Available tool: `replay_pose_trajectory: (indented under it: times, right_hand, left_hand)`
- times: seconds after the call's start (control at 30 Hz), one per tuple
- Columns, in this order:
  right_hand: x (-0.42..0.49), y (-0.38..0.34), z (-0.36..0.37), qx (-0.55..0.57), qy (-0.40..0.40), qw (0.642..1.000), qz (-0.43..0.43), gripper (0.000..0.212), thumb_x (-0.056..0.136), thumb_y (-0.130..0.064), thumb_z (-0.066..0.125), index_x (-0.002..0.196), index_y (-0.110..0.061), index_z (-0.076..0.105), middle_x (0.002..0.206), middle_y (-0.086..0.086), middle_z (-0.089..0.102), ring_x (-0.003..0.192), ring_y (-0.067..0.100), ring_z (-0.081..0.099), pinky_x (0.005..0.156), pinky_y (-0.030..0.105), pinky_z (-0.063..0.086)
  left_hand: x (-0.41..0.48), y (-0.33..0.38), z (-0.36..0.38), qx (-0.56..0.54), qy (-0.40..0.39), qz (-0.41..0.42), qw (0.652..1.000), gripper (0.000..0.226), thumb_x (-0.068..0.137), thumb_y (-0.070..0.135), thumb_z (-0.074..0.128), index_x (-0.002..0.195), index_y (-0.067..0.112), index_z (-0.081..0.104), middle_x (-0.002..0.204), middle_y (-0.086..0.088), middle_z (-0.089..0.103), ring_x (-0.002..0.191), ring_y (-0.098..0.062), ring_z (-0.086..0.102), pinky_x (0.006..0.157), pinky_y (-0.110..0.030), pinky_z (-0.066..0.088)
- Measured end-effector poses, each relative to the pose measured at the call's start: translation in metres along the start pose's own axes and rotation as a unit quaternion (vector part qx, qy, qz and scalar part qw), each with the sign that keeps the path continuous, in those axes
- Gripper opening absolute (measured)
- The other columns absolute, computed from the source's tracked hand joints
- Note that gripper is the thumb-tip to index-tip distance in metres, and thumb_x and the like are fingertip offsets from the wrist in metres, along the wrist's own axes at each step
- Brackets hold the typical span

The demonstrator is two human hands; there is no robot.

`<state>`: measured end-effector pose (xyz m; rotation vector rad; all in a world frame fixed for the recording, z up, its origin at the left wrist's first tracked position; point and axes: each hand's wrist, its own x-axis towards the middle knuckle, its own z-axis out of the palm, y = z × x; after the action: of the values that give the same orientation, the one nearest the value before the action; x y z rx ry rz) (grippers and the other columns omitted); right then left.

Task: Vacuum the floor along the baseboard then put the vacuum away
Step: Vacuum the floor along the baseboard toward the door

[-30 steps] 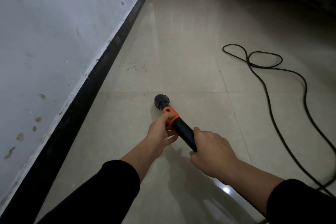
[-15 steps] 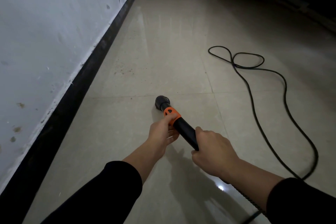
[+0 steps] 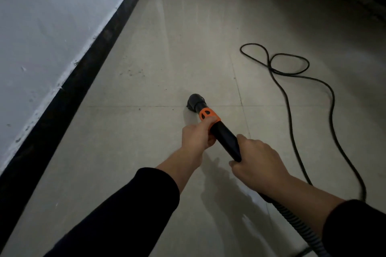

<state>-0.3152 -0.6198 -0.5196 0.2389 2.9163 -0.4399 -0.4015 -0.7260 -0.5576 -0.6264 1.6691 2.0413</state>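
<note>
Left hand (image 3: 197,136): centre of frame, wrapped around the vacuum wand (image 3: 224,139) just behind its orange collar (image 3: 208,116), thumb lying on the collar.
Right hand (image 3: 255,160): lower right of centre, clenched around the rear end of the same wand, where the ribbed hose (image 3: 296,222) leaves toward the lower right corner.
Wand: black, slanting up and left from the hands; its round nozzle (image 3: 195,101) meets the floor (image 3: 188,37) just above a tile joint, mid-frame.
Baseboard (image 3: 69,87): black strip running diagonally from the lower left to the top centre, under a white wall (image 3: 41,16). The nozzle is well apart from it, out on open tile.
Power cord (image 3: 292,98): black, looped on the floor, right of frame.
Debris: dark specks near the baseboard, above and left of the nozzle.
Progress, as judged: vacuuming under way; specks uncollected, run along the baseboard ahead unfinished, storing the vacuum not yet begun. Vacuum body out of view.
</note>
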Motion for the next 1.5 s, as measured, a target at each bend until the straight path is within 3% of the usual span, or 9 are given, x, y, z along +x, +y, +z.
replay_pose_trajectory:
  times: [0.17,0.23,0.5,0.63,0.77,0.93,1.2,1.37,1.5]
  right_hand:
    - [0.009,0.007,-0.02,0.017,-0.022,1.0,0.004,0.019,0.084,-0.023,0.057,0.089,-0.017,0.04,0.081,-0.001,0.054,0.07,0.02,0.054,0.062,0.03,0.045]
    - [0.01,0.008,-0.027,0.019,-0.03,0.999,0.006,0.019,0.085,-0.023,0.057,0.091,-0.017,0.04,0.084,0.0,0.055,0.073,0.021,0.057,0.065,0.031,0.048]
    - [0.018,0.019,-0.048,0.029,-0.059,0.998,0.01,0.023,0.084,-0.02,0.055,0.105,-0.015,0.045,0.101,0.005,0.061,0.088,0.024,0.062,0.064,0.029,0.041]
    - [0.023,0.027,-0.052,0.049,-0.059,0.997,0.026,0.026,0.084,-0.019,0.055,0.108,-0.013,0.047,0.101,0.006,0.061,0.085,0.024,0.059,0.065,0.029,0.041]
    - [0.034,0.032,-0.054,0.065,-0.054,0.996,0.043,0.026,0.084,-0.02,0.056,0.108,-0.014,0.048,0.101,0.005,0.061,0.087,0.024,0.061,0.07,0.033,0.048]
    - [0.054,0.033,-0.048,0.072,-0.04,0.995,0.049,0.028,0.086,-0.021,0.057,0.112,-0.014,0.048,0.103,0.004,0.061,0.09,0.023,0.062,0.072,0.032,0.05]
    - [0.073,0.028,-0.035,0.133,-0.021,0.989,0.061,0.026,0.083,-0.019,0.064,0.106,-0.014,0.053,0.093,0.003,0.063,0.081,0.021,0.061,0.071,0.034,0.053]
    - [0.069,0.026,-0.038,0.132,-0.042,0.99,0.04,0.024,0.079,-0.019,0.067,0.099,-0.016,0.055,0.082,0.001,0.062,0.074,0.02,0.061,0.068,0.035,0.053]
    - [0.061,0.016,-0.04,0.13,-0.056,0.99,0.02,0.021,0.079,-0.019,0.069,0.095,-0.015,0.056,0.078,0.002,0.061,0.071,0.02,0.06,0.062,0.03,0.046]
  left_hand:
    - [-0.004,0.018,0.016,0.009,0.021,-0.029,0.999,0.029,0.083,0.024,0.074,0.094,0.001,0.06,0.099,-0.017,0.068,0.083,-0.023,0.069,0.063,-0.024,0.058]
    - [-0.008,0.024,0.022,0.012,0.028,-0.037,0.999,0.025,0.083,0.024,0.074,0.087,0.003,0.059,0.099,-0.018,0.068,0.085,-0.025,0.069,0.064,-0.026,0.058]
    - [-0.021,0.037,0.062,0.051,0.128,-0.055,0.989,0.033,0.08,0.029,0.074,0.072,0.002,0.058,0.075,-0.015,0.063,0.086,-0.035,0.067,0.084,-0.047,0.057]
    - [-0.016,0.045,0.076,0.037,0.113,-0.08,0.99,0.036,0.083,0.024,0.073,0.1,-0.004,0.059,0.086,-0.018,0.064,0.079,-0.032,0.065,0.078,-0.041,0.058]
    - [-0.009,0.063,0.088,0.049,0.076,-0.104,0.99,0.041,0.091,0.012,0.064,0.125,-0.005,0.051,0.115,-0.023,0.061,0.106,-0.035,0.063,0.067,-0.032,0.05]
    - [0.004,0.062,0.077,0.08,0.041,-0.097,0.991,0.042,0.089,0.016,0.067,0.122,-0.007,0.054,0.101,-0.018,0.062,0.067,-0.017,0.061,0.054,-0.023,0.05]
    - [0.029,0.063,0.061,0.013,0.004,-0.101,0.995,0.031,0.088,0.014,0.069,0.111,-0.003,0.056,0.087,-0.011,0.063,0.075,-0.018,0.063,0.057,-0.023,0.051]
    - [0.025,0.057,0.042,-0.042,-0.023,-0.117,0.992,0.029,0.087,0.016,0.07,0.108,-0.001,0.058,0.095,-0.012,0.066,0.092,-0.023,0.066,0.08,-0.03,0.053]
    - [0.021,0.059,0.024,-0.058,-0.021,-0.129,0.99,0.035,0.084,0.018,0.074,0.109,0.0,0.058,0.097,-0.014,0.067,0.088,-0.021,0.067,0.081,-0.031,0.054]
